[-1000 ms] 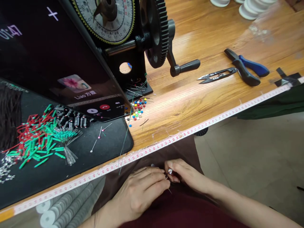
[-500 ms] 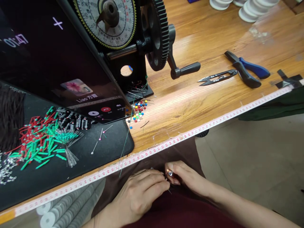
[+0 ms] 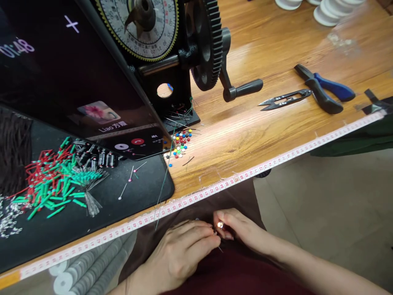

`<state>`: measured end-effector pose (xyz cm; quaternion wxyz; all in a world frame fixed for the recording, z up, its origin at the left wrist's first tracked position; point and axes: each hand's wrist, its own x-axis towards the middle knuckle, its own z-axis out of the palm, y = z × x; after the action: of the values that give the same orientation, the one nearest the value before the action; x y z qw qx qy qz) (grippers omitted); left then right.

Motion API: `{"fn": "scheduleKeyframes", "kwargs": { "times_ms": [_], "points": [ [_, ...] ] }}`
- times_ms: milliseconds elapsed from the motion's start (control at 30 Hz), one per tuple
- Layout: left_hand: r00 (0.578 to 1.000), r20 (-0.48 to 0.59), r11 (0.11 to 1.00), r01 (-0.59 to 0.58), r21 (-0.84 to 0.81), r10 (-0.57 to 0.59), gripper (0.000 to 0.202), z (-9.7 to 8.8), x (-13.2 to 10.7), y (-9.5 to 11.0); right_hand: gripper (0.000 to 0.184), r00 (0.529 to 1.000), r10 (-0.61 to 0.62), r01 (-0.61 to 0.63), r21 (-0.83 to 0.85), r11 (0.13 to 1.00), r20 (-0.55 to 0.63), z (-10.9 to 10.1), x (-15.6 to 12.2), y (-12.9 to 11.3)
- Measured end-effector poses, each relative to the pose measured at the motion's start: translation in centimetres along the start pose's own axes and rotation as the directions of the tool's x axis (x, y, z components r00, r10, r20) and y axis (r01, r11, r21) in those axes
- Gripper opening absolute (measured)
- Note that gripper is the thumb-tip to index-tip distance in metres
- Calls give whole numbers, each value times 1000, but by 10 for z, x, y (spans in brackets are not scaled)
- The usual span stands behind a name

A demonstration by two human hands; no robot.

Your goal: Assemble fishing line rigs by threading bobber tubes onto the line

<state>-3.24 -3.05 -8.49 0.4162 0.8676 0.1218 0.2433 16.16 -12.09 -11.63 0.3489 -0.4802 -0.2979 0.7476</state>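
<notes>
Head view. Right hand [image 3: 233,223], one: closed around a lighter [image 3: 220,225], its tip now glowing white (bare metal a second ago, a small orange flame after that). Left hand [image 3: 181,254], one: fingers pinched together just beside the lighter, a thin strand [image 3: 220,249] showing past the fingertips; the rest of its grip is hidden. Both hands hold their earlier pose over brown cloth [image 3: 239,203], in front of the desk [image 3: 227,139]. Phone [image 3: 55,78], one: clock at 01:48, formerly 01:47. Clear plastic wrapping [image 3: 130,246], one: containing rows of pale discs [image 3: 63,282]. Black mat [image 3: 147,180], one: bearing green-and-red parts [image 3: 49,192], loose, and black cylindrical components [image 3: 107,159].
</notes>
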Motion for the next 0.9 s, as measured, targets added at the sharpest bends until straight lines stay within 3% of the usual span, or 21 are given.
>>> {"fn": "scheduleKeyframes", "kwargs": {
  "times_ms": [400,533,600,667,700,767,800,833,900],
  "points": [
    [1000,-17,1000,-2,-20,2,22,-2,4,1,54,1000,5,-6,-42,999,-8,0,0,-4],
    [1000,14,1000,12,-25,-12,23,-1,-3,-2,48,999,-4,-3,-190,982,-35,-12,-25,-40],
    [1000,21,999,8,-37,-7,23,-1,-5,-3,35,989,-118,83,-333,939,-85,-22,-43,-67],
    [1000,-2,999,-6,-47,6,22,0,-5,-3,22,908,-388,236,-569,788,-160,-33,-55,-95],
    [1000,-17,999,-17,-49,16,21,0,-4,-3,16,822,-541,273,-712,647,-177,-38,-56,-107],
    [999,-34,998,-31,-59,29,20,1,-2,-1,9,641,-756,185,-928,323,-135,-51,-49,-125],
    [999,-43,997,-35,-75,32,20,1,-1,0,9,579,-813,114,-980,164,-69,-58,-40,-132],
    [998,-60,994,-34,-100,28,20,2,0,1,10,556,-831,49,-998,33,0,-64,-31,-138],
    [994,-104,980,-3,-197,-18,19,4,2,3,8,585,-803,-5,-989,-148,117,-77,-10,-145]
  ]
}}
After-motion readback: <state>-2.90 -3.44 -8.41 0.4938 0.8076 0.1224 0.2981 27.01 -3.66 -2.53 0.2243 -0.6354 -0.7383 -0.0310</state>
